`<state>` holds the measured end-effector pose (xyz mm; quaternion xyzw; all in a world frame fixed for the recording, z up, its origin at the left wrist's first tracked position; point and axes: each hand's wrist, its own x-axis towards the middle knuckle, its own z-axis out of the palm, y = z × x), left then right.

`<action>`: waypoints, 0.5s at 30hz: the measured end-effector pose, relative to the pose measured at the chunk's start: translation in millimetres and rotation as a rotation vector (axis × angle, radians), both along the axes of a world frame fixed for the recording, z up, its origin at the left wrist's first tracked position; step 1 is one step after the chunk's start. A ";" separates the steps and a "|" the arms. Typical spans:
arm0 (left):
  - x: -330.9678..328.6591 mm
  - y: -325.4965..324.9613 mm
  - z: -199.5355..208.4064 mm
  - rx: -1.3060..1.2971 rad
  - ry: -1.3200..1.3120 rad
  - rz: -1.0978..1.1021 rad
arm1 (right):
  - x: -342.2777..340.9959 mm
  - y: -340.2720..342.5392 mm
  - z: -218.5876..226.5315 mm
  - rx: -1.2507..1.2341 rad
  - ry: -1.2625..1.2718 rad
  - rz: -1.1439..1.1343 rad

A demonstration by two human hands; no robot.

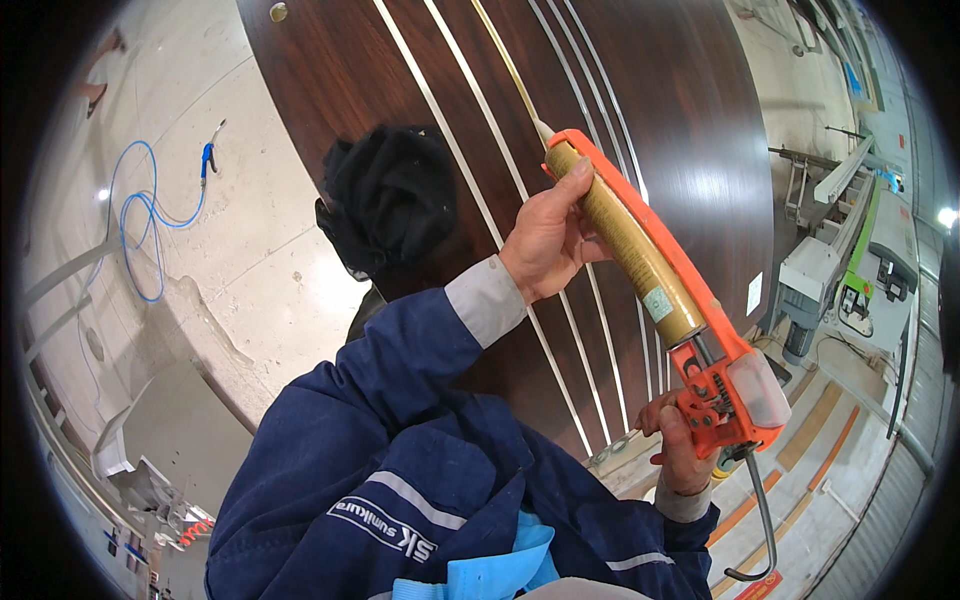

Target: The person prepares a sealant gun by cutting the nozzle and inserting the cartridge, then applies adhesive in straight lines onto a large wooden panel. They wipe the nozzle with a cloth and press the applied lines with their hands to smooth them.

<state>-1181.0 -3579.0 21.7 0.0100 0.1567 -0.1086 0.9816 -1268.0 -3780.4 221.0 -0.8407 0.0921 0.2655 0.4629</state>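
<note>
An orange caulking gun loaded with a gold sealant tube lies slantwise across my view. My left hand supports the tube near its front end, thumb laid along the top. Around the handle and trigger at the rear, my right hand is closed. The pale nozzle points at a gold-coloured line on a dark brown wood-grain panel; whether its tip touches the panel I cannot tell. From the gun's back end a hooked metal rod sticks out.
A black cloth lies at the panel's left edge. Several pale and silvery strips run along the panel. On the floor at left is a blue air hose with a blow gun. Green and grey machinery stands at right.
</note>
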 end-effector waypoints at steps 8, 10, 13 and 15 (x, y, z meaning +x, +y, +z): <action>-14.2 -9.1 3.5 0.076 0.048 -0.079 | -13.1 -17.0 -0.8 -0.001 -0.019 0.016; -17.1 -11.3 3.6 0.070 0.028 -0.085 | -16.0 -19.8 0.3 -0.038 -0.035 0.022; -21.8 -16.4 3.6 0.067 0.016 -0.093 | -20.6 -23.9 1.7 -0.051 -0.033 0.021; -25.1 -20.1 3.8 0.073 0.016 -0.101 | -23.9 -27.3 2.0 -0.045 -0.037 0.021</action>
